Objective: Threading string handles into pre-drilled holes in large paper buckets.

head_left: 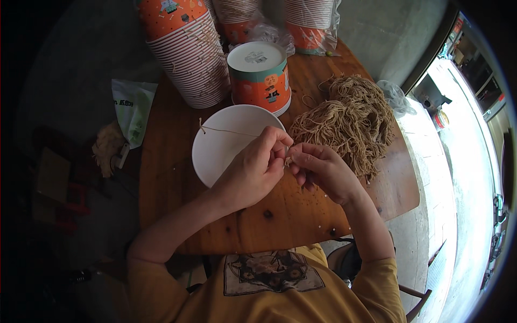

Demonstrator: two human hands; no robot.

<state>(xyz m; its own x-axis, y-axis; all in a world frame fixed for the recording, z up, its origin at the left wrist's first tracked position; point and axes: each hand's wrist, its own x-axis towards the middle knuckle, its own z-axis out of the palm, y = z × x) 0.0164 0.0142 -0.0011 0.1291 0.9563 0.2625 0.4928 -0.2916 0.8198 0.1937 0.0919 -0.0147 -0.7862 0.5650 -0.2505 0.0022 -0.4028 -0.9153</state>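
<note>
A white paper bucket (214, 152) lies on the table with its open mouth facing me. Tan string (229, 131) is knotted at its left rim and stretches across the mouth to my hands. At the bucket's right rim, my left hand (256, 169) pinches the string with thumb and forefinger. My right hand (322, 169) faces it closely, its fingertips closed on the string's end by a small pale knot. The fingers partly hide the knot and the rim there. Beside my right hand sits a big heap of tan strings (350, 121).
Behind the bucket, an orange and green paper bucket (261, 89) stands upside down. A tall leaning stack of buckets (188, 62) rises at the back left; bagged stacks (308, 32) are farther back. A green-white bag (132, 110) hangs left of the wooden table (258, 231).
</note>
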